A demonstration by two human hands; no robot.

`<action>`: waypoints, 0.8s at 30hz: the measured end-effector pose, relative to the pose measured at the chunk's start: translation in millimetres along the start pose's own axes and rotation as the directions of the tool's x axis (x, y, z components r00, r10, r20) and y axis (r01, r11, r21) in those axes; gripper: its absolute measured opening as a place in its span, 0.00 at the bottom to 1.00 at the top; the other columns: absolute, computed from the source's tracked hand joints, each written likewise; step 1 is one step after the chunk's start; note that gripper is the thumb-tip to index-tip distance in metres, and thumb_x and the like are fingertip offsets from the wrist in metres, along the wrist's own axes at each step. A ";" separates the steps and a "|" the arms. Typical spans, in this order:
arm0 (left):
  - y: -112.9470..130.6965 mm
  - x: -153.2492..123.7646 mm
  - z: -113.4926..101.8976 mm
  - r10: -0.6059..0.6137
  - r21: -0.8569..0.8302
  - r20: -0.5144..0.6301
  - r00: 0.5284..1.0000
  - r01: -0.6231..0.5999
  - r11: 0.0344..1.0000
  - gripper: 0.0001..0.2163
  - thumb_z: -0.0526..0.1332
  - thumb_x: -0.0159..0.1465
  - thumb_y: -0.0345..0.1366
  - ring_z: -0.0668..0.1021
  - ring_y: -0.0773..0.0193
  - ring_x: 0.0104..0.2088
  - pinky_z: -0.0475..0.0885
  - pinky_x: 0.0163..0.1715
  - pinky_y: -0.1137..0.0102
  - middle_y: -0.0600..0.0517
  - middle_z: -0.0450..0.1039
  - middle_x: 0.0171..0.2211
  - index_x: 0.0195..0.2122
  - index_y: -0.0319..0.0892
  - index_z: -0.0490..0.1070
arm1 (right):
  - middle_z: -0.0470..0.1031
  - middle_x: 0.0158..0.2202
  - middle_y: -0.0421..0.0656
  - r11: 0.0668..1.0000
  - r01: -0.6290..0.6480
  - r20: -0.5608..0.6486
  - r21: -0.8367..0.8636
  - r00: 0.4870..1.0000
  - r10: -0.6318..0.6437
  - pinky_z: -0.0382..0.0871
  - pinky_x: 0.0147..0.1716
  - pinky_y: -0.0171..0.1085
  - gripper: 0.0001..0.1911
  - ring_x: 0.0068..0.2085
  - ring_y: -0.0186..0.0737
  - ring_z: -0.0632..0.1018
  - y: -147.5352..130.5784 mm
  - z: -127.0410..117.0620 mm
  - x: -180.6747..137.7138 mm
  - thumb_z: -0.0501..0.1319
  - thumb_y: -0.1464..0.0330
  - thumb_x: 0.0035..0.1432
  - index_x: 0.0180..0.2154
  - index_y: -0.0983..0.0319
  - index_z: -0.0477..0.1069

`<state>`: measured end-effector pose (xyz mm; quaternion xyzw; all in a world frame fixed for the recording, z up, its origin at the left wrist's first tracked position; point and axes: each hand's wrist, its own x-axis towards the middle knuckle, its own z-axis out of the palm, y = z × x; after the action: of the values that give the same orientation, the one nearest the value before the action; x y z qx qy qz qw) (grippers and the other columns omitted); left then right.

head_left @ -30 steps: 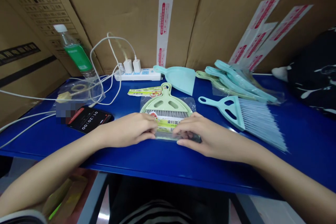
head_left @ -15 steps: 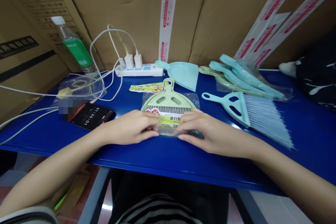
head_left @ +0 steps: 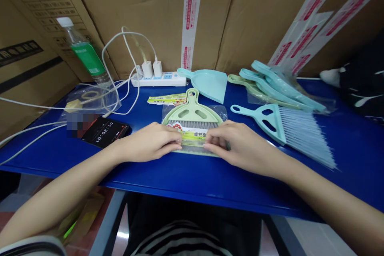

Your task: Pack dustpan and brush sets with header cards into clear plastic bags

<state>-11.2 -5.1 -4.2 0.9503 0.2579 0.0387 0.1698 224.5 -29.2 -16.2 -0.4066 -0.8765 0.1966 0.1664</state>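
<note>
A green mini dustpan and brush set (head_left: 193, 115) lies in a clear plastic bag with a printed label card (head_left: 195, 135) across its near end, on the blue table (head_left: 180, 176). My left hand (head_left: 150, 143) pinches the bag's near left edge, fingers closed on it. My right hand (head_left: 240, 146) pinches the near right edge beside the label, fingers pressed together on the bag. The two hands nearly meet at the label.
A phone showing a timer (head_left: 105, 132) lies to the left. Behind are a power strip (head_left: 159, 81) with chargers and white cables, a water bottle (head_left: 85, 54), a loose label card (head_left: 166, 99), a blue dustpan (head_left: 210, 83), a blue brush (head_left: 288, 128), several bagged sets (head_left: 276, 88), and cardboard boxes (head_left: 144, 12).
Both hands have shifted slightly away from me along the bag's near end, and the right hand's fingers have curled tighter onto the bag edge. The view has tilted a little.
</note>
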 end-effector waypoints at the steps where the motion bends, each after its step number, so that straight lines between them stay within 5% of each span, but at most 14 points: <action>1: 0.2 0.1 0.7 -0.004 -0.001 -0.009 1.000 0.004 1.000 0.12 0.50 0.69 0.35 0.71 0.68 0.26 0.62 0.28 0.74 0.55 0.69 0.27 0.29 0.41 0.66 | 0.66 0.17 0.35 1.000 -0.014 -0.007 -0.008 1.000 0.014 0.59 0.28 0.34 0.10 0.23 0.33 0.69 0.2 0.5 0.3 0.58 0.71 0.58 0.25 0.60 0.69; 7: 0.5 0.5 6.5 -0.067 0.000 -0.092 0.994 0.067 0.998 0.05 0.54 0.67 0.34 0.74 0.67 0.29 0.67 0.30 0.73 0.52 0.73 0.33 0.36 0.40 0.67 | 0.66 0.19 0.35 0.998 -0.037 -0.020 -0.041 0.999 0.036 0.57 0.26 0.33 0.08 0.23 0.33 0.67 2.5 1.5 0.9 0.58 0.72 0.57 0.26 0.61 0.67; 13: -3.0 -0.7 5.0 -0.059 0.201 -0.211 0.976 0.102 0.974 0.07 0.53 0.67 0.34 0.76 0.62 0.36 0.69 0.36 0.69 0.50 0.75 0.34 0.37 0.41 0.69 | 0.69 0.23 0.38 1.000 0.025 -0.053 -0.016 0.998 -0.026 0.60 0.27 0.33 0.08 0.24 0.33 0.69 5.8 2.5 -1.6 0.52 0.76 0.57 0.31 0.61 0.68; 24: -6.6 1.2 10.5 -0.177 0.170 -0.330 0.927 0.243 0.955 0.06 0.55 0.63 0.29 0.75 0.67 0.29 0.69 0.30 0.73 0.52 0.74 0.33 0.39 0.40 0.70 | 0.60 0.18 0.32 0.999 0.029 -0.113 -0.040 0.993 -0.033 0.57 0.23 0.32 0.12 0.20 0.32 0.64 12.6 7.3 0.1 0.51 0.76 0.54 0.40 0.64 0.66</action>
<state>-11.6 -2.3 -16.3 0.9116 0.3847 0.1421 0.0300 229.3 -23.2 -28.6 -0.4066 -0.8754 0.1539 0.2115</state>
